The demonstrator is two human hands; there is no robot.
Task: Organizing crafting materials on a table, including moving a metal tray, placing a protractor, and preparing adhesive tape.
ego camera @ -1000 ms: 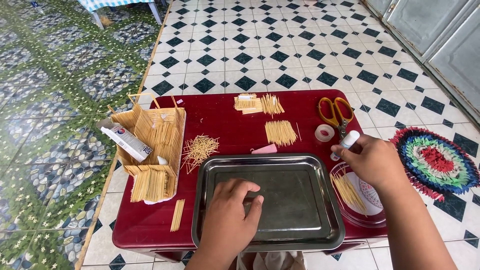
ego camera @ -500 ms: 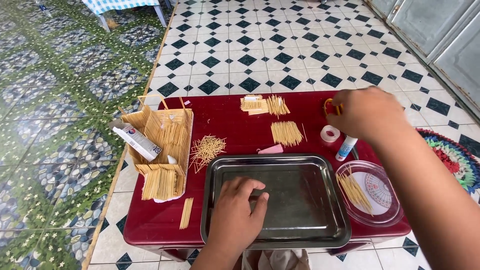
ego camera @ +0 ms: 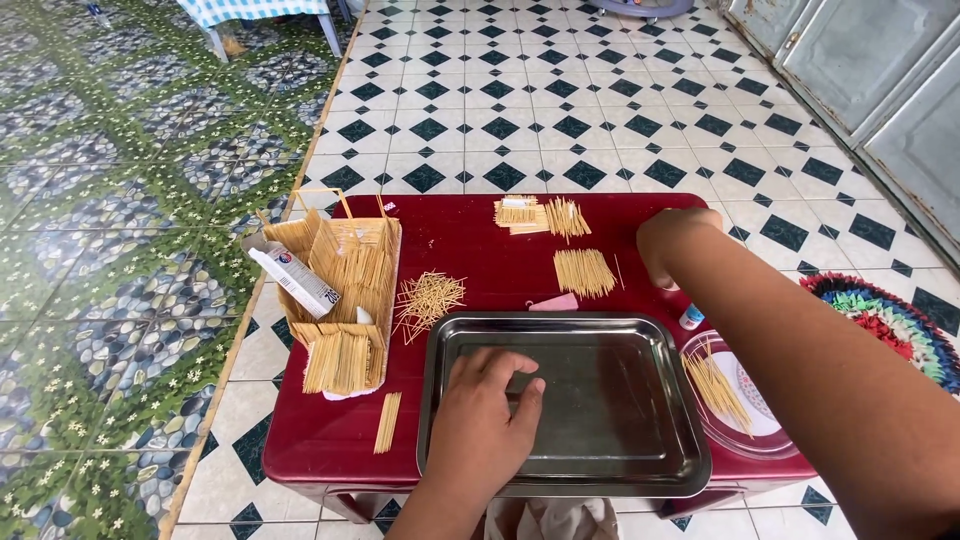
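My left hand (ego camera: pixel 485 420) lies flat, fingers spread, inside the empty steel tray (ego camera: pixel 640 350) at the front of the red table (ego camera: pixel 460 250). My right hand (ego camera: pixel 670 245) reaches over the table's right rear part, curled downward where scissors and a tape roll lay earlier; its fingers and what they touch are hidden. A small glue tube (ego camera: pixel 692 317) lies just below that hand. Bundles of thin wooden sticks (ego camera: pixel 584 272) lie behind the tray.
A stick-built box (ego camera: pixel 345 280) with a toothpaste tube (ego camera: pixel 295 280) stands at the left. Loose sticks (ego camera: pixel 428 298) lie beside it. A clear dish with sticks (ego camera: pixel 730 395) sits at the right. A colourful round mat (ego camera: pixel 900 320) lies on the tiled floor.
My right hand has moved from the dish side up and back over the right rear of the table. The left hand has stayed in the tray.
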